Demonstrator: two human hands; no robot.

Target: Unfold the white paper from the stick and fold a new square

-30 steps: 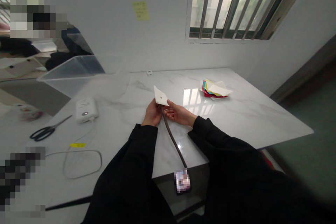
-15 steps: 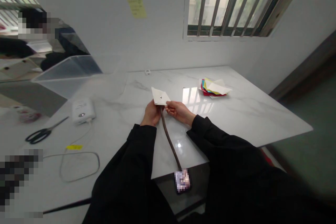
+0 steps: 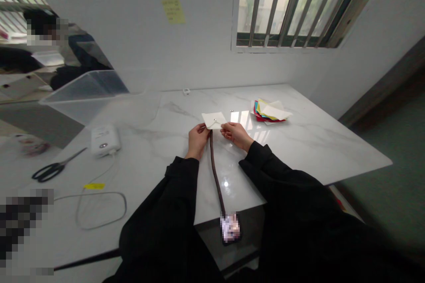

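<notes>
A small cream envelope (image 3: 212,120) with a pointed flap and a little round fastener is held between my two hands, above the marble-patterned table. My left hand (image 3: 198,140) pinches its lower left corner. At the lower right corner, the thumb and fingers of my right hand (image 3: 236,135) are closed on it. A brown cord (image 3: 215,172) runs from below the envelope down toward a blurred square item (image 3: 230,227) near the table's front edge. Beyond my right hand lies a loose pile of coloured envelopes (image 3: 270,111) in red, yellow, blue and white.
Scissors (image 3: 49,171), a white box-shaped device (image 3: 105,139) and its looped cable (image 3: 124,205) lie to the left. A clear plastic bin (image 3: 88,93) stands behind them. A co-worker (image 3: 79,53) sits at the far left. The wall (image 3: 206,62) bounds the table's back.
Both hands have moved slightly right with the envelope. It has turned from a tilted angle to nearly level, and its flap now faces me. The cord's upper end has shifted right too.
</notes>
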